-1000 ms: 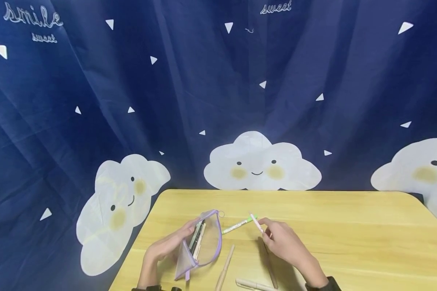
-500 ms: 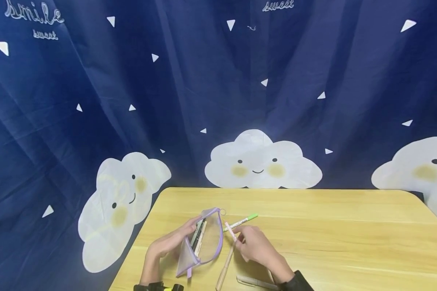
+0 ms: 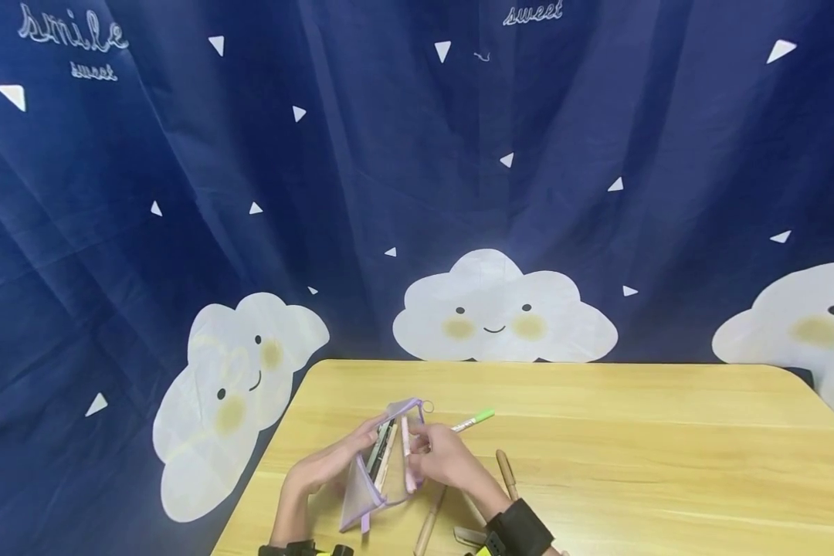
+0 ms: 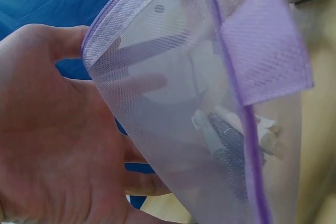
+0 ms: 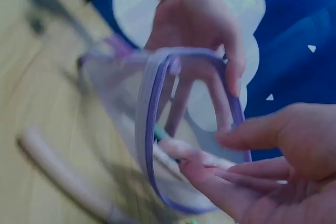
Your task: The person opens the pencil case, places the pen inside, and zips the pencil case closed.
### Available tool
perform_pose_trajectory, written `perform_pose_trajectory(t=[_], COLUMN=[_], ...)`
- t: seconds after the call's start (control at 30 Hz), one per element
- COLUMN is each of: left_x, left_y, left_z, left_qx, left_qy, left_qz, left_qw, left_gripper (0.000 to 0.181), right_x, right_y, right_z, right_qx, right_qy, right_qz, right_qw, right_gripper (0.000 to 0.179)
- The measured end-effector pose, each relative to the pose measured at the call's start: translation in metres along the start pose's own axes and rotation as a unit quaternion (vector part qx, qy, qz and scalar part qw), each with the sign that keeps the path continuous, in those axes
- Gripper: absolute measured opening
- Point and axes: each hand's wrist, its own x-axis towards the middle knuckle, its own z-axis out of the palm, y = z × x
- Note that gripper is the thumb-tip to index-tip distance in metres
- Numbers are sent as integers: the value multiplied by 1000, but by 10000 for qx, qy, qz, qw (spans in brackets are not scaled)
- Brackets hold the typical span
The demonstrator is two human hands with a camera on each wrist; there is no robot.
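Note:
My left hand (image 3: 330, 465) grips a see-through mesh pencil pouch (image 4: 173, 124) with purple trim by its rim, thumb on one side and fingers behind the mesh. The pouch's zipped mouth (image 5: 153, 108) gapes towards my right hand. Several pens (image 3: 384, 455) lie inside, one of them dark. My right hand (image 3: 448, 457) pinches a pale pink pen (image 3: 406, 444) between thumb and fingers at the mouth. In the right wrist view the pink pen (image 5: 184, 152) reaches past the rim into the pouch, slightly blurred.
A green-capped marker (image 3: 483, 415) lies behind my right hand. Near the front are a beige pen (image 3: 427, 533), a brown pen (image 3: 506, 471) and a capped pen (image 3: 469, 537), partly under my right arm. A dark blue curtain (image 3: 417, 154) hangs behind the wooden table (image 3: 632, 432).
My right hand has carried the pink pen leftwards from over the table to the pouch mouth, turning it more upright. My left hand has kept its grip on the pouch, almost still.

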Motion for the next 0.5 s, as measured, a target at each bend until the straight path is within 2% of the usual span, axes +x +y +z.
perform_pose_trajectory(t=[0.13,0.23,0.37,0.5], left_x=[0,0,1,1], left_y=[0,0,1,0], left_z=[0,0,0,0], left_qx=[20,21,8,6], left_qy=[-11,16,28,-15], left_qz=[36,30,10,25], left_qw=[10000,10000,10000,10000], left_gripper=[62,62,63,62], right_x=[1,-2,-15,-37], right_y=[-1,-1,0,-1], right_z=[-1,-7,-25,-50], right_qx=[503,559,205,-413], right_qy=[-355,-310,-102,132], right_qz=[-239,-347,-523,-692], right_qw=[9978,9974,9984,9967], right_gripper=[62,57,44,36])
